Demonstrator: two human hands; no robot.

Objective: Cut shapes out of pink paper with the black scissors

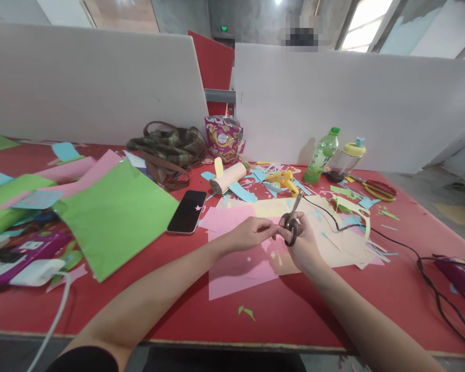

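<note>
My right hand grips black-handled scissors, blades pointing up and away. My left hand is pinched closed right beside the scissor handles, holding a small piece I cannot make out. Both hands hover over a pink paper sheet and a pale yellow sheet lying on the red table. Small paper bits fall or lie just under the hands.
A black phone lies left of the pink sheet, next to a large green sheet. A yellow glue gun, paper roll, green bottle, lidded cup, red scissors, bag, black cable and scattered scraps surround the work spot.
</note>
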